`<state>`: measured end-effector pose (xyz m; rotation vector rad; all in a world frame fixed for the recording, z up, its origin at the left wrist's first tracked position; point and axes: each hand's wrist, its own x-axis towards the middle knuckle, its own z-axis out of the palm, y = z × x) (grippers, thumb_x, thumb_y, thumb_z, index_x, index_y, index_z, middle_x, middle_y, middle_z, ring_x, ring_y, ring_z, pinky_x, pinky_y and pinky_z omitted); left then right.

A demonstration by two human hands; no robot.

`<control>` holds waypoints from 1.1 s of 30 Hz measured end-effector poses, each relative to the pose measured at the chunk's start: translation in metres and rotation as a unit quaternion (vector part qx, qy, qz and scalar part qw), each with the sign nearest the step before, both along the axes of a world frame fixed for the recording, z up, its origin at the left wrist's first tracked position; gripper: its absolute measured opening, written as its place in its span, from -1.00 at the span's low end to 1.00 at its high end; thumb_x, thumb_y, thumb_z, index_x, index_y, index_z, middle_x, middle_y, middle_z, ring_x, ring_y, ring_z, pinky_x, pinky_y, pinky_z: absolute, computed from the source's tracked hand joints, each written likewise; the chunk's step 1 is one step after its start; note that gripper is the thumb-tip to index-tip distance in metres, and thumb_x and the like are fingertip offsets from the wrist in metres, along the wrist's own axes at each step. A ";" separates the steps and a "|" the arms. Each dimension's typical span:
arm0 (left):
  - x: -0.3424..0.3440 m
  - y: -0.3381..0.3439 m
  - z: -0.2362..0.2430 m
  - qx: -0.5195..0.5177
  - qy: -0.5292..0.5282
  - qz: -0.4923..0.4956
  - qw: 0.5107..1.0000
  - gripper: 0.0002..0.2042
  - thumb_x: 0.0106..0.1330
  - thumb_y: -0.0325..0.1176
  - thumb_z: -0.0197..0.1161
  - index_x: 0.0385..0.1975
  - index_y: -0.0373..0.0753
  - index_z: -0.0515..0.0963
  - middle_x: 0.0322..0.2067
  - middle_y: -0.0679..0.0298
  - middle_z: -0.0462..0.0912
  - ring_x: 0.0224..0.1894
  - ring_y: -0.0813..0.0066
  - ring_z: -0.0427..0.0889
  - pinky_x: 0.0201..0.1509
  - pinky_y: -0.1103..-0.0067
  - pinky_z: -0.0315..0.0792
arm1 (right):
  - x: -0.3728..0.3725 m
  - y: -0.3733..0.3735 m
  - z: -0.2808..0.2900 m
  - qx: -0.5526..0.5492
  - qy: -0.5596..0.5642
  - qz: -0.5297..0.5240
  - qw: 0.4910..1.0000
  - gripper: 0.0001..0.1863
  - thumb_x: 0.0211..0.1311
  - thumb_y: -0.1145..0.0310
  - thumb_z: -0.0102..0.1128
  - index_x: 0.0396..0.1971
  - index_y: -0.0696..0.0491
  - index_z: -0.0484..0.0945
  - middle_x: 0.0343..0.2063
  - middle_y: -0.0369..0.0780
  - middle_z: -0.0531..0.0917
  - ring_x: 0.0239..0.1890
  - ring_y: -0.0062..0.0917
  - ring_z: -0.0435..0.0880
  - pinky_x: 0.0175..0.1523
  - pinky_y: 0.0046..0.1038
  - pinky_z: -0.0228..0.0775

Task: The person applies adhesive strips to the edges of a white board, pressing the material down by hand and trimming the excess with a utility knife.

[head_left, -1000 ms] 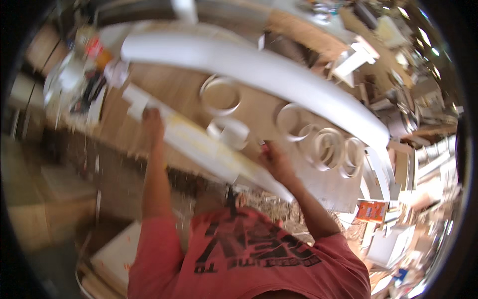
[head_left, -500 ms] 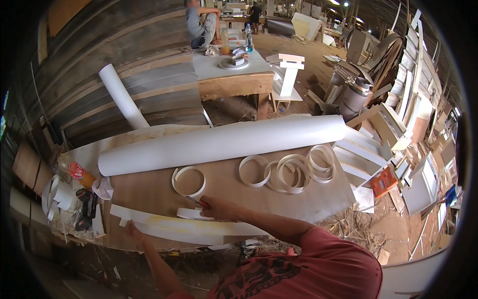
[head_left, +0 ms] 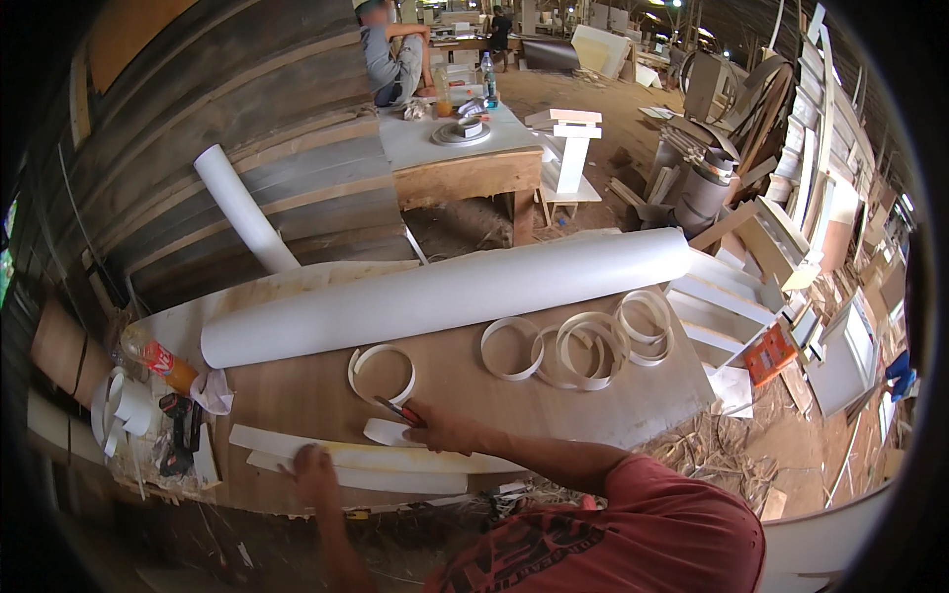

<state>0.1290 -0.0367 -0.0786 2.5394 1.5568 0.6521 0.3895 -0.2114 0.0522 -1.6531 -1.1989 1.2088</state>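
Observation:
Two long white strips (head_left: 395, 479), one stained yellowish, lie along the near side of the wooden board (head_left: 593, 415). Over their left part is my left hand (head_left: 314, 465), touching them with bent fingers, slightly blurred. My right hand (head_left: 427, 423) is closed around a small cutter (head_left: 393, 407) with a red handle, just above the strips. A short white piece (head_left: 386, 432) lies under it. Beyond are coiled white bands (head_left: 589, 368) and a long white roll (head_left: 445, 287) across the board's back.
At left sit an orange drink bottle (head_left: 163, 361) and a black power tool (head_left: 180, 435). A person (head_left: 390, 69) sits on a table (head_left: 455, 163) beyond; another stands farther back (head_left: 500, 40). A white roll (head_left: 242, 208) leans at back left; stacked boards (head_left: 781, 257) fill the right.
The camera view has swung up, showing more of the workshop. My left hand has moved rightward along the strips in the last half second. My right hand still grips the cutter.

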 end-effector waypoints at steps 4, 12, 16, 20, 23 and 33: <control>0.038 -0.043 0.018 -0.057 0.074 -0.019 0.995 -0.53 0.16 -0.09 0.23 -0.05 -0.31 0.42 0.12 -0.02 0.30 0.28 0.06 0.16 0.34 -0.03 -0.14 | -0.003 0.007 -0.030 0.065 -0.035 0.007 0.997 -0.66 0.24 0.27 0.06 -0.07 0.09 0.27 -0.52 -0.16 0.46 -0.56 -0.48 0.50 -0.44 -0.37 0.36; 0.043 -0.032 -0.024 -0.047 0.048 -0.026 0.997 -0.37 0.12 -0.05 0.27 0.06 -0.41 0.32 0.21 -0.21 0.16 0.31 -0.09 0.08 0.32 0.06 -0.02 | 0.051 -0.072 0.071 0.146 -0.021 -0.067 0.987 -0.67 0.23 0.29 0.07 -0.09 0.09 0.27 -0.54 -0.19 0.44 -0.58 -0.53 0.47 -0.48 -0.42 0.31; 0.029 -0.012 -0.034 0.006 0.121 -0.014 0.993 -0.46 0.16 -0.12 0.25 0.02 -0.40 0.37 0.14 -0.17 0.26 0.22 -0.05 0.21 0.28 0.18 0.09 | 0.083 -0.123 0.126 0.152 0.107 -0.169 0.968 -0.71 0.25 0.25 0.10 -0.12 0.05 0.32 -0.54 -0.25 0.44 -0.53 -0.64 0.43 -0.47 -0.52 0.29; 0.033 -0.008 -0.042 0.087 0.063 -0.097 0.990 -0.45 0.14 -0.01 0.24 -0.14 -0.43 0.38 -0.05 -0.14 0.30 0.04 -0.06 0.27 0.10 0.15 0.18 | 0.121 -0.143 0.097 0.299 -0.130 -0.271 0.906 -0.72 0.18 0.32 0.14 -0.18 0.11 0.34 -0.51 -0.12 0.47 -0.42 -0.27 0.49 -0.29 -0.29 0.35; 0.016 -0.001 -0.045 0.119 0.030 -0.120 0.985 -0.42 0.13 0.08 0.23 -0.26 -0.46 0.38 -0.18 -0.11 0.33 -0.10 -0.06 0.32 -0.03 0.13 0.24 | 0.145 -0.142 0.045 0.286 -0.265 -0.310 0.867 -0.76 0.13 0.38 0.13 -0.24 0.11 0.35 -0.45 -0.08 0.50 -0.40 -0.13 0.51 -0.27 -0.22 0.37; 0.058 -0.014 -0.065 0.140 -0.021 -0.209 0.967 -0.35 0.13 0.16 0.20 -0.27 -0.49 0.37 -0.26 -0.09 0.35 -0.23 -0.06 0.36 -0.17 0.10 0.30 | 0.173 -0.169 -0.064 0.154 -0.371 -0.349 0.847 -0.74 0.13 0.42 0.05 -0.14 0.09 0.45 -0.11 -0.05 0.43 -0.34 -0.14 0.60 -0.27 -0.17 0.45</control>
